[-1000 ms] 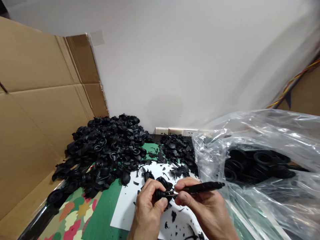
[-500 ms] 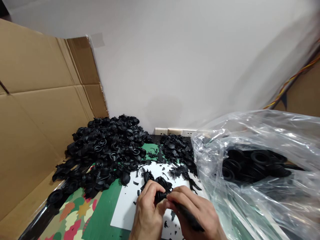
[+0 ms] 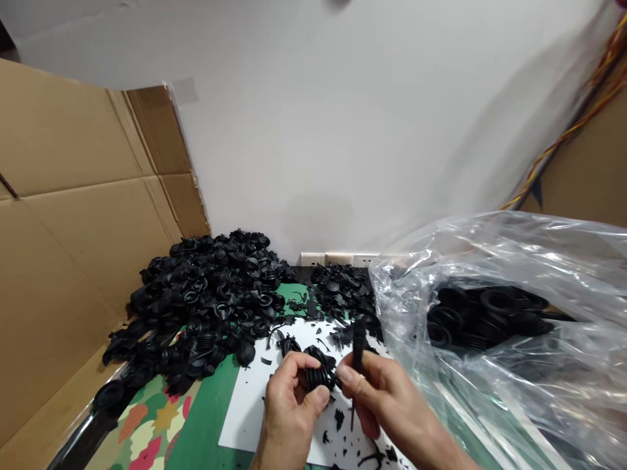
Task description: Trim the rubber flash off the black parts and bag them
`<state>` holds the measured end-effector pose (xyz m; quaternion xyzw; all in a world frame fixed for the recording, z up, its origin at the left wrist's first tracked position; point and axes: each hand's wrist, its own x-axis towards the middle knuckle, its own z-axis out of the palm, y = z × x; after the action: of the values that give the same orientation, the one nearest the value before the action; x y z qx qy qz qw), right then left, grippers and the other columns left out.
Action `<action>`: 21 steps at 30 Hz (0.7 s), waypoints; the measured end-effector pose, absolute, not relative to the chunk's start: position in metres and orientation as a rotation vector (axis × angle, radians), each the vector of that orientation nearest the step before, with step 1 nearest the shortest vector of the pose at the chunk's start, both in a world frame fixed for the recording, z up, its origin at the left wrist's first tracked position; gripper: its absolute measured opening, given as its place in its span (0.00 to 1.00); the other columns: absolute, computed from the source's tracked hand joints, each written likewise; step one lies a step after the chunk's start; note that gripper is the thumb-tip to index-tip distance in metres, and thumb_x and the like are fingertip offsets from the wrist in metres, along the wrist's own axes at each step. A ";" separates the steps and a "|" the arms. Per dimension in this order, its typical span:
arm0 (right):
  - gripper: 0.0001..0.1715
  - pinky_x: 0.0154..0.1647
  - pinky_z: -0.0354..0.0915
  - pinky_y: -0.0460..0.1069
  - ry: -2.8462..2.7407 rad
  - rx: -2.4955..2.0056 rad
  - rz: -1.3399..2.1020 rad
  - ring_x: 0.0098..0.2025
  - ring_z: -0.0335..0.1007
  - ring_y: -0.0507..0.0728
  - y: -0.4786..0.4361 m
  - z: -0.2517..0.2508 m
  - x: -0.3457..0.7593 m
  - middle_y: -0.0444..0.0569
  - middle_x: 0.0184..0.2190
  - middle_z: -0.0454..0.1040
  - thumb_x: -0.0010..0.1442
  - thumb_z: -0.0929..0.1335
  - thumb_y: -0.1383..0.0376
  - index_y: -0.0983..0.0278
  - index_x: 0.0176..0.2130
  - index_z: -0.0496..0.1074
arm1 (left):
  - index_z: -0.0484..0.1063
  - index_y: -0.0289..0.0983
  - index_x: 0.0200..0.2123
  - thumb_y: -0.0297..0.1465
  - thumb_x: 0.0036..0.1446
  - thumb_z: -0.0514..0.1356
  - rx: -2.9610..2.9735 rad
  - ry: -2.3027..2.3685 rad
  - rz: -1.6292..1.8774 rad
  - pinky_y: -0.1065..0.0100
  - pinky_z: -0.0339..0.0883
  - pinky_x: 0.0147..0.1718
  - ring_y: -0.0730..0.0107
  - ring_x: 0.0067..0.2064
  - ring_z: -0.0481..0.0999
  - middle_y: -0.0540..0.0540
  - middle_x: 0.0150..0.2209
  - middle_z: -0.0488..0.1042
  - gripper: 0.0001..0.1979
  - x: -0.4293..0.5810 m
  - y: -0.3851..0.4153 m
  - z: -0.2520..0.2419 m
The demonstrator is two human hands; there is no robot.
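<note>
My left hand point(image 3: 289, 412) grips a black ribbed rubber bellows point(image 3: 317, 373) between thumb and fingers, above a white sheet point(image 3: 243, 408). Just to its right, my right hand point(image 3: 385, 395) is closed around a slim black-handled tool point(image 3: 359, 343). The handle points up and a thin dark shaft hangs below the fingers; its exact kind is unclear. The right fingertips are close beside the bellows, and I cannot tell whether they touch it. Black rubber scraps point(image 3: 339, 419) are scattered on the sheet around both hands.
A big heap of black rubber pieces point(image 3: 206, 294) lies at left against a cardboard panel point(image 3: 88, 140). A smaller scrap pile point(image 3: 343, 292) sits near the wall sockets point(image 3: 313, 260). At right, a clear plastic bag point(image 3: 411, 274) contains ribbed black parts point(image 3: 490, 320). Green board point(image 3: 208, 418) lies underneath.
My right hand has drawn slightly away from the bellows, and the tool has swung from lying along the palm to upright. The bellows shows more fully in my left hand.
</note>
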<state>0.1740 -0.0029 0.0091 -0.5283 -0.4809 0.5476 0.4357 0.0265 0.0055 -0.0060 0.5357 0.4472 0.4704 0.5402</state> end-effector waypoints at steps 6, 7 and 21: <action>0.14 0.11 0.47 0.42 -1.193 -1.307 1.420 0.11 0.53 0.46 -0.001 0.016 0.157 0.35 0.13 0.59 0.52 0.64 0.56 0.63 0.23 0.62 | 0.73 0.35 0.32 0.23 0.41 0.64 1.191 1.071 1.164 0.72 0.64 0.27 0.70 0.28 0.69 0.49 0.26 0.75 0.11 0.027 0.010 -0.002; 0.14 0.11 0.47 0.42 -1.173 -1.302 1.422 0.11 0.53 0.45 0.000 0.015 0.157 0.36 0.13 0.59 0.52 0.64 0.56 0.63 0.23 0.61 | 0.74 0.35 0.32 0.23 0.39 0.64 1.145 1.068 1.166 0.72 0.64 0.27 0.70 0.28 0.70 0.49 0.26 0.76 0.11 0.028 0.011 -0.001; 0.14 0.11 0.45 0.40 -1.107 -1.258 1.379 0.11 0.52 0.44 0.003 0.003 0.158 0.36 0.13 0.60 0.54 0.63 0.58 0.64 0.24 0.62 | 0.78 0.34 0.31 0.21 0.34 0.66 0.986 1.110 1.209 0.73 0.67 0.26 0.68 0.28 0.74 0.47 0.25 0.79 0.15 0.029 0.016 0.000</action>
<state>0.1585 0.0028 0.0025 -0.5128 -0.4511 0.5618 0.4669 0.0290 0.0161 -0.0003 0.4210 0.4740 0.5163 0.5759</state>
